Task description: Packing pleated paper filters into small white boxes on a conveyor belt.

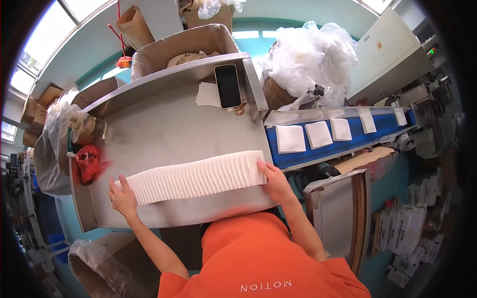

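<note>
A long row of white folded paper napkins [194, 176] stands on edge across the near part of the metal tray table [154, 119]. At the row's left end, my left hand [123, 198] grips it with the fingers bent around the end napkins. My right hand [275, 181] holds the right end, its thumb and fingertips on the outermost napkin. Between them the row bows slightly upward in the middle. To the right, single folded napkins [290, 139] lie spaced out on a blue conveyor belt [313, 155] that meets the table's right side.
A dark-screened phone [227, 86] lies on the table's far right beside flat white paper [208, 94]. Red plastic [87, 163] sits at the left rim. Beyond the rim stand a lined cardboard box [186, 43] and a heap of clear plastic bags [310, 59].
</note>
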